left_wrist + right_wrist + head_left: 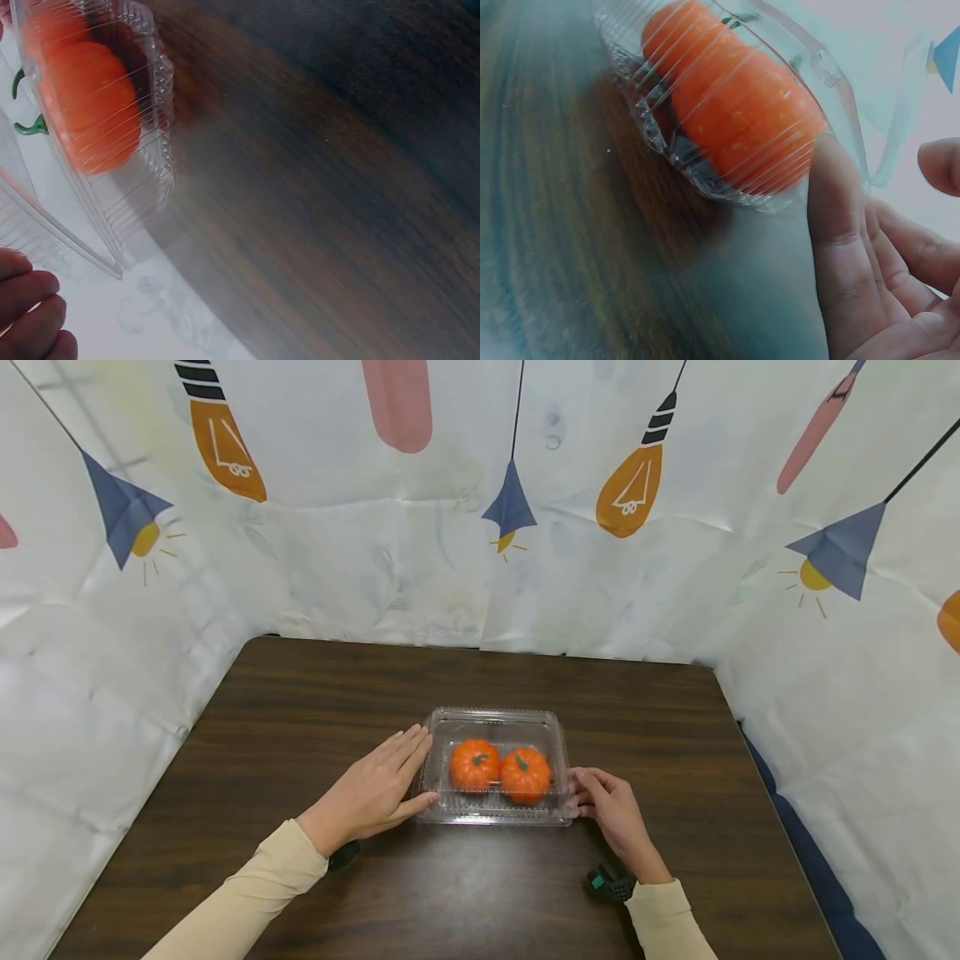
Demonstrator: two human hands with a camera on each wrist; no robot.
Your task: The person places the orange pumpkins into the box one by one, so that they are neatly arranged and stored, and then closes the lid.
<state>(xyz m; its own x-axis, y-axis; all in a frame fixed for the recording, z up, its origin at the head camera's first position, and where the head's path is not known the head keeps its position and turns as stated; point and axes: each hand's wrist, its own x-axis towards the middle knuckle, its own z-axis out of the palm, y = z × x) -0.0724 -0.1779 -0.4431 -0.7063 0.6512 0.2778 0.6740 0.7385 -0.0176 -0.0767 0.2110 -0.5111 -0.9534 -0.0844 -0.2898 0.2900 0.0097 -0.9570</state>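
Note:
Two small orange pumpkins, a left pumpkin [474, 766] and a right pumpkin [525, 776], sit side by side inside a clear plastic clamshell box [495, 817], green stems showing. My left hand [375, 787] lies along the box's left side, fingers straight and thumb near the front left corner. At the right side, my right hand [617, 814] touches the box wall with its fingertips. The right wrist view shows a finger [836, 217] against the box and the thumb [939, 166] held apart from it. In the left wrist view, the lid [52, 217] slants away from the base.
The box stands on a dark wooden table [337, 685]. White fabric [420, 577] printed with lamps and bulbs hangs behind the table and along its sides. A dark band [611, 884] with a green patch is on the right wrist.

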